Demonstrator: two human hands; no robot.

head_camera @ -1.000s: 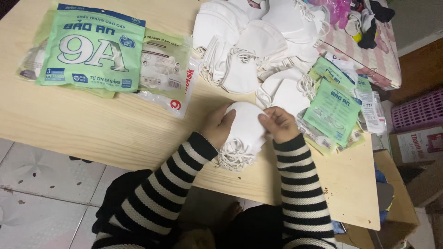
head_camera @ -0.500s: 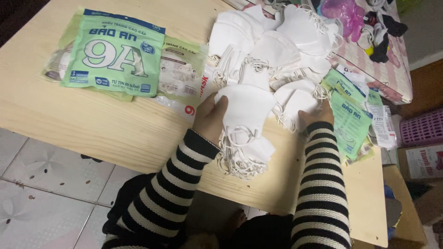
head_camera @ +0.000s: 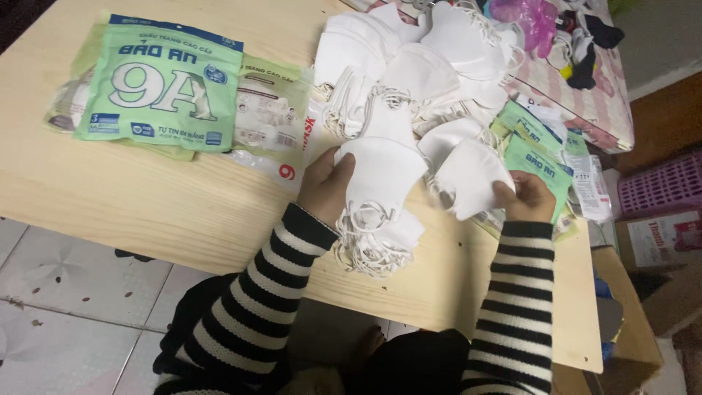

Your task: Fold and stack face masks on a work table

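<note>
Left hand (head_camera: 325,186) gripping a stack of white masks (head_camera: 380,175), right hand (head_camera: 528,197) pinching a single white mask (head_camera: 468,179), near the wooden table (head_camera: 146,212) front edge, bare wood leftward, tiled floor (head_camera: 66,292) below

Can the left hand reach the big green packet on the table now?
Probably not at once: the left hand holds a stack of white masks. The green packet lies uncovered beyond it.

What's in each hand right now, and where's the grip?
Left hand grips a stack of white masks by its left edge; right hand pinches one white mask at its lower right corner.
</note>
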